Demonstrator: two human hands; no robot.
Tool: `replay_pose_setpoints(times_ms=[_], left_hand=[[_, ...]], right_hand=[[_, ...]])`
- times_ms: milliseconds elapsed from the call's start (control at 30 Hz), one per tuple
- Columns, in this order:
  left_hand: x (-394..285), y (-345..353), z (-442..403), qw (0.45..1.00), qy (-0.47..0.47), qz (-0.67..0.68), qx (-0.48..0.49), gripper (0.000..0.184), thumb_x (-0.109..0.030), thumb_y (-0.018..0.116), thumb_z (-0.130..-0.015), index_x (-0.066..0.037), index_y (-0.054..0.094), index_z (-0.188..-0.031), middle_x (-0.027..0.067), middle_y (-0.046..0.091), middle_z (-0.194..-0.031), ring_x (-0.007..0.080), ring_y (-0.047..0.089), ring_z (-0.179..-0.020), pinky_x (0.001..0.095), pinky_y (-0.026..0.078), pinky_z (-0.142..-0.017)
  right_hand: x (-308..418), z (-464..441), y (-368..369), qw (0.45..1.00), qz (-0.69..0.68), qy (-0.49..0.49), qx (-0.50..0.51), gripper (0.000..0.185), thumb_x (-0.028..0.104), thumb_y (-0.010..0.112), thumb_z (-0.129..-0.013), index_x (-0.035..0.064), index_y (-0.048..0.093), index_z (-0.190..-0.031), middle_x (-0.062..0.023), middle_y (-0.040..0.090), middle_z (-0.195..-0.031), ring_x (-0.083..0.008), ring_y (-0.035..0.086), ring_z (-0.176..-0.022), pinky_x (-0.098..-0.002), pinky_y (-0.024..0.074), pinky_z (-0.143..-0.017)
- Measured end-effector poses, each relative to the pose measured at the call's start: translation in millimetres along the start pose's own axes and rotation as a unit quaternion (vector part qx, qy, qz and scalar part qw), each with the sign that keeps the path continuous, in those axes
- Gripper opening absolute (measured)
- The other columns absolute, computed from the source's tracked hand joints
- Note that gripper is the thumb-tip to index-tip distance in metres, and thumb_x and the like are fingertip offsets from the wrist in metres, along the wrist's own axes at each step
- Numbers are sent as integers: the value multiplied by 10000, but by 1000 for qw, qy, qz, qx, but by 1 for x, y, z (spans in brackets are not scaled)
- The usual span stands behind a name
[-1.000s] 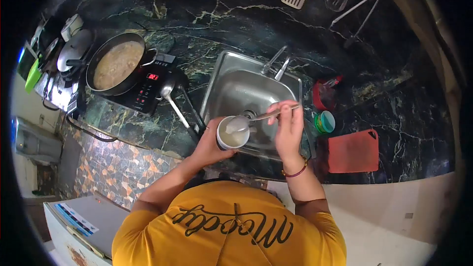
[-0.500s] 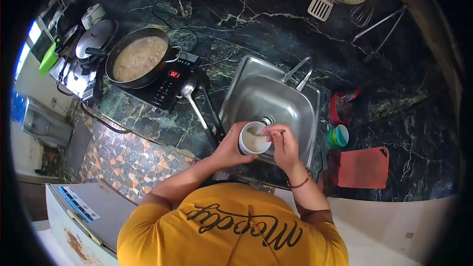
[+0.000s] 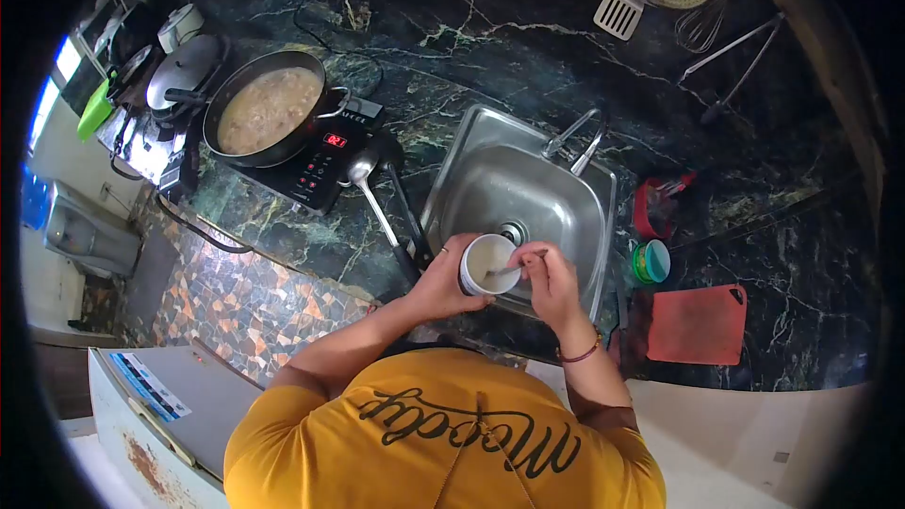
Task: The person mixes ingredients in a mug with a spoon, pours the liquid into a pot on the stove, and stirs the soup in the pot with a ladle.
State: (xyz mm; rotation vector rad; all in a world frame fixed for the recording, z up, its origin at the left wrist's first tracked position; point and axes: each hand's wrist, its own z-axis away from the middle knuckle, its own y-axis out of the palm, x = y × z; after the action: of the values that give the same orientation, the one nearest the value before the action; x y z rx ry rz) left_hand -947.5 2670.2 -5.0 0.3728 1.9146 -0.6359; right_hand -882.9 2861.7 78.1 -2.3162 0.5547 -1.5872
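Observation:
My left hand (image 3: 447,285) is wrapped round a white cup (image 3: 489,264) with pale, cloudy contents, held over the front edge of the sink (image 3: 515,178). From the right, my right hand (image 3: 551,283) pinches the handle of a metal spoon (image 3: 506,270). The spoon's bowl is down inside the cup and mostly hidden by the contents.
A pan of simmering food (image 3: 271,110) sits on a lit induction cooker (image 3: 317,170) at the left. A ladle (image 3: 376,205) lies beside it. Right of the sink are a green-and-white container (image 3: 651,261), a red item (image 3: 652,206) and a red cutting board (image 3: 698,324).
The spoon, raised over the cup's rim a second ago, is now lowered into the cup. My right hand has come closer to the cup. The view has shifted, moving the counter right and down.

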Motion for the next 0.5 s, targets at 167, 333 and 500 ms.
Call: replay_pose_setpoints(times_ms=[167,333,500], left_hand=[[3,6,-2,1000,27,-11,-4,903,-201,863,-614,-32,398,-1369,190,484,-1295,380,479,-1243,426,392,-1059],[-1,5,-5,1000,13,-5,6,900,-194,861,-617,-28,395,-1369,194,483,-1297,385,474,-1245,428,391,-1061],[5,13,-6,1000,18,3,8,907,-187,859,-614,-29,389,-1373,194,488,-1291,385,481,-1238,424,389,-1062]], right_hand=[[-7,-4,8,996,48,-19,-67,117,68,493,-1019,5,589,-1036,-98,688,-946,-139,595,-703,-274,502,-664],[8,0,-1,999,40,-9,13,131,62,477,-1023,3,592,-1045,-91,675,-909,-166,629,-741,-286,514,-677],[-20,1,2,998,37,-20,-49,125,58,467,-1026,2,563,-1082,-92,678,-917,-158,652,-773,-278,510,-686]])
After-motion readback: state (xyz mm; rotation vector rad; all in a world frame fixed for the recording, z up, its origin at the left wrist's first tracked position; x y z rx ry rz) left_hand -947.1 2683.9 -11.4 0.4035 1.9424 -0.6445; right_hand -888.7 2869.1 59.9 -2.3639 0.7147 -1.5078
